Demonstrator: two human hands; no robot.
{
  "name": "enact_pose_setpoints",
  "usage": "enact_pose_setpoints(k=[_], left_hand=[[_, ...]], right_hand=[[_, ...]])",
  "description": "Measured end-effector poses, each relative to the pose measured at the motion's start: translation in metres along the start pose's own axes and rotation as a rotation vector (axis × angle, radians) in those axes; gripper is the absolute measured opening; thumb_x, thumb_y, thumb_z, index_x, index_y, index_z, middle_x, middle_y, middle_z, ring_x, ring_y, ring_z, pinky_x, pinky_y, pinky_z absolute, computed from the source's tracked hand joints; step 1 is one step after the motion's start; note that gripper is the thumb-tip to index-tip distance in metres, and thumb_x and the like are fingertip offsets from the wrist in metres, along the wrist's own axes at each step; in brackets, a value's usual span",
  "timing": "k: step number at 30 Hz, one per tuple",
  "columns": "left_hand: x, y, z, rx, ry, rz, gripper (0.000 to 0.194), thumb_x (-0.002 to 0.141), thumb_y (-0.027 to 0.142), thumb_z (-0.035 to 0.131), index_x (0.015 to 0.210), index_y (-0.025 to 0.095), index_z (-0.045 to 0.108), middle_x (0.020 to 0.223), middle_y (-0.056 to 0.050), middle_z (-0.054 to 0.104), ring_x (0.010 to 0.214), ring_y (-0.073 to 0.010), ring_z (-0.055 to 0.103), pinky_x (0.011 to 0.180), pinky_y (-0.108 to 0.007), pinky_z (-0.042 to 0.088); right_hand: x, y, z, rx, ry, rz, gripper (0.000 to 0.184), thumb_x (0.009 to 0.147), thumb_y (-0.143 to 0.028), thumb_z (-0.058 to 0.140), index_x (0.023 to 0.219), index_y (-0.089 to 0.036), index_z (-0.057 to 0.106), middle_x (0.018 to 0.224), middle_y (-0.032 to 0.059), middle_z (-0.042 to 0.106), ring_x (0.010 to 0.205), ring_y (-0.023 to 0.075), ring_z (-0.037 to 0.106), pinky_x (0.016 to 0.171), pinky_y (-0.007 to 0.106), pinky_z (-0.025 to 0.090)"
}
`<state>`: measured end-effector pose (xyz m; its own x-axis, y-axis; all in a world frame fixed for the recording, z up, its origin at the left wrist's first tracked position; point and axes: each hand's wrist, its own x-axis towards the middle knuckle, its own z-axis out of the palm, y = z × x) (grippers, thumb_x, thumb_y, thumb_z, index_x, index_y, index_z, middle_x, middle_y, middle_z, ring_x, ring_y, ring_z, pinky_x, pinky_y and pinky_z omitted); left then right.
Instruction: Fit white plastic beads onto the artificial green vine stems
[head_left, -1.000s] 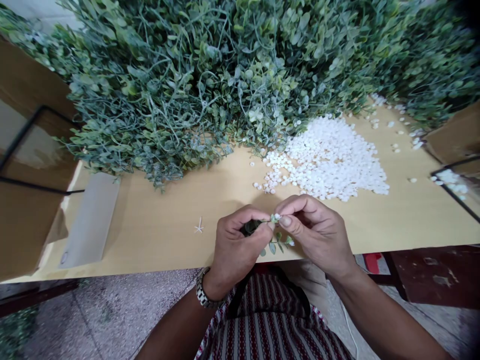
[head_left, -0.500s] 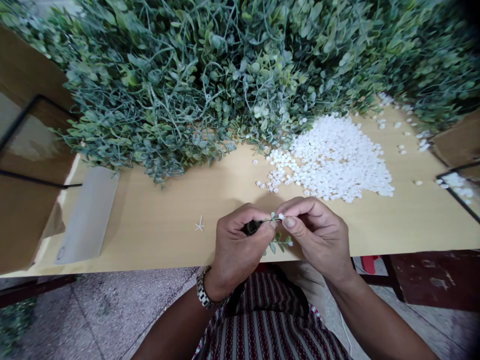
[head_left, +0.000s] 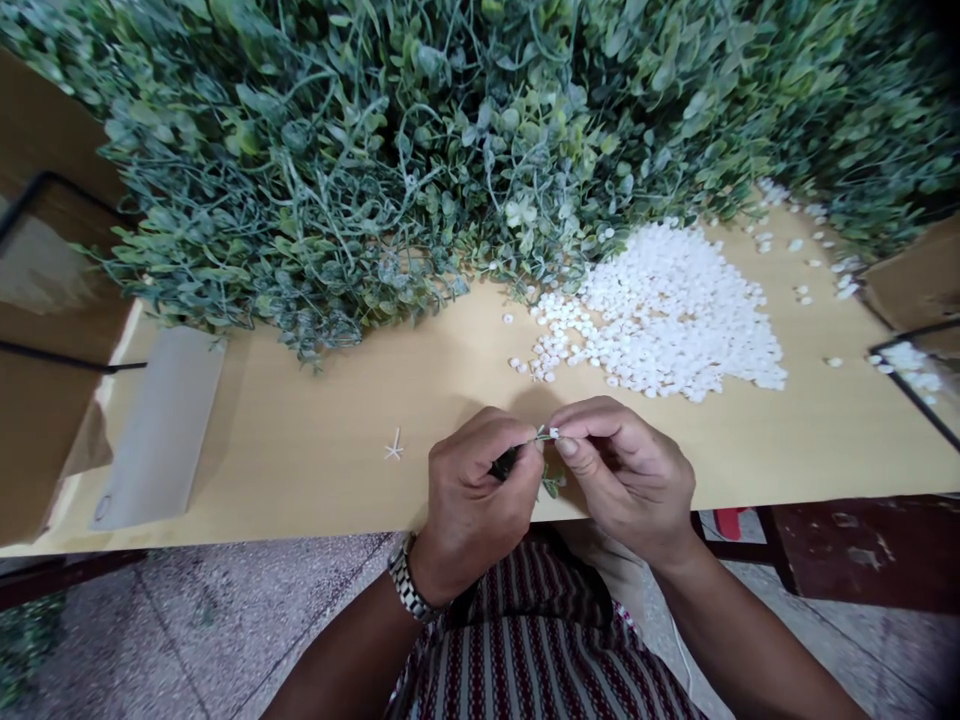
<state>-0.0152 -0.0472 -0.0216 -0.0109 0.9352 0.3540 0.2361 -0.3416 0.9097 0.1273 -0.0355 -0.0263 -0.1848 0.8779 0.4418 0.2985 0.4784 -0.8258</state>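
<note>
My left hand (head_left: 484, 480) is closed, pinching a thin green artificial leaf sprig (head_left: 553, 485) between thumb and forefinger. Some of its leaves hang below the fingertips. Facing it, my right hand (head_left: 626, 475) pinches a small white bead-like piece (head_left: 554, 433) at the sprig's tip. Whether the piece is fully seated on the stem is too small to tell. Beyond the hands spreads a heap of similar white pieces (head_left: 675, 310). A small white branched plastic bit (head_left: 394, 446) lies on the table left of my left hand.
A large mass of artificial greenery (head_left: 375, 150) covers the back of the table (head_left: 300, 450). On the left lie a pale translucent strip (head_left: 165, 430) and a cardboard box (head_left: 45, 420) with a black metal frame. More cardboard (head_left: 919, 280) stands at the right.
My fingertips have come slightly closer together around the white piece. The sprig's hanging leaves have turned and now show less below my hands.
</note>
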Motion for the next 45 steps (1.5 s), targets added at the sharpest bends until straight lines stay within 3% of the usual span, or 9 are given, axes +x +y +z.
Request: enact_pose_setpoints(k=[20,30,45], left_hand=[[0.0004,0.0027,0.0014,0.101,-0.023,0.04,0.016,0.078,0.004,0.054,0.07,0.016,0.062,0.066,-0.002,0.062,0.06,-0.0107,0.054,0.057,-0.024,0.045],[0.0002,0.0022,0.0021,0.071,-0.017,0.046,0.016,0.077,0.003,0.054,0.07,0.016,0.062,0.066,-0.002,0.062,0.061,-0.0103,0.054,0.058,-0.023,0.045],[-0.0001,-0.002,0.0035,0.068,0.011,0.106,0.017,0.077,0.002,0.054,0.067,0.013,0.062,0.063,-0.002,0.062,0.06,-0.0099,0.055,0.057,-0.022,0.045]], right_hand=[[-0.003,0.004,-0.0004,0.144,-0.013,0.133,0.011,0.083,-0.01,0.057,0.085,-0.021,0.061,0.082,0.0026,0.063,0.075,0.0146,0.061,0.06,0.028,0.048],[-0.001,0.004,-0.0017,0.224,-0.034,0.168,0.01,0.083,-0.011,0.057,0.083,-0.02,0.06,0.082,0.0019,0.063,0.062,0.0109,0.058,0.051,0.024,0.047],[-0.0004,0.0029,-0.0006,0.081,-0.061,0.04,0.015,0.082,-0.003,0.056,0.084,-0.018,0.059,0.083,0.0022,0.061,0.077,0.0113,0.059,0.065,0.024,0.046]])
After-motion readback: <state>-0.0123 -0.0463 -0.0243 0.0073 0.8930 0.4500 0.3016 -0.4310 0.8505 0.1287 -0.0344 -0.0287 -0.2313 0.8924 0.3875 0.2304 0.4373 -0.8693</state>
